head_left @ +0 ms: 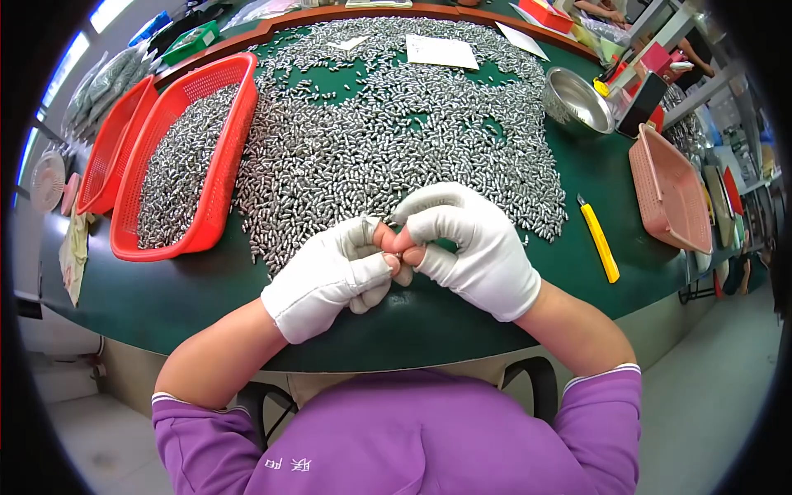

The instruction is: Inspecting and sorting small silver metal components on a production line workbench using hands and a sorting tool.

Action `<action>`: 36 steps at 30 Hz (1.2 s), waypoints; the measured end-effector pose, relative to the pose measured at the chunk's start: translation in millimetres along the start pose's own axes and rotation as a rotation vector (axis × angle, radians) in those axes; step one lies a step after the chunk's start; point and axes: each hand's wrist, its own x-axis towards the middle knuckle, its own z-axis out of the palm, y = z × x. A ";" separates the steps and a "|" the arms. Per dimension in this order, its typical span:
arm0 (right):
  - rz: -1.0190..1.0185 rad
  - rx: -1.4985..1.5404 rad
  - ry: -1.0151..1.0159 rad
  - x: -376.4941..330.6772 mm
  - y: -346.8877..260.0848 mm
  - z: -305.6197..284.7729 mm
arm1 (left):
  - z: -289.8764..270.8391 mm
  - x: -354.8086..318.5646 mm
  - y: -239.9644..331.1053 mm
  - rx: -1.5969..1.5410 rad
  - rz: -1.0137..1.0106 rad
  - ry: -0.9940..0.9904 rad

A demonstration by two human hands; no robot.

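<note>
My left hand [334,276] and my right hand [474,247] meet in front of me, at the near edge of a wide spread of small silvery metal pieces [355,157]. Both wear white gloves that leave some fingertips bare. Thumbs and fingers of the two hands are pinched together and touching. Whatever lies between them is mostly covered by the fingertips and too small to make out. The pieces around are short, rounded and shiny, lying loose on the green tabletop [371,330].
A red basket [247,107] full of metal pieces stands left, beside another red basket [107,165]. At right are a steel bowl [577,99], a yellow cutter knife [600,243] and a pink basket [672,198]. White paper [441,52] lies on the far pieces. A wooden rim [330,14] edges the table's back.
</note>
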 end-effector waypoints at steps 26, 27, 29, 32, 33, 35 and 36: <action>-0.402 -0.614 -0.292 5.6 -11.1 19.1 | -52.3 20.1 6.7 -0.472 0.467 -0.093; -0.386 -0.705 -0.355 3.5 -20.1 25.4 | -50.8 20.6 5.5 -0.467 0.452 -0.073; -0.362 -0.823 -0.433 2.3 -28.6 34.6 | -46.1 21.8 4.1 -0.440 0.430 -0.043; -0.348 -0.930 -0.507 -3.3 -31.8 37.9 | -45.0 21.2 0.6 -0.447 0.398 -0.057; -0.344 -0.948 -0.508 -6.2 -32.3 35.3 | -43.9 21.3 0.1 -0.450 0.402 -0.061; -0.316 -0.982 -0.528 -16.0 -35.0 18.7 | -42.2 22.0 0.6 -0.451 0.403 -0.082; -0.305 -0.975 -0.544 -20.3 -32.3 8.9 | -43.5 20.3 -0.7 -0.456 0.403 -0.071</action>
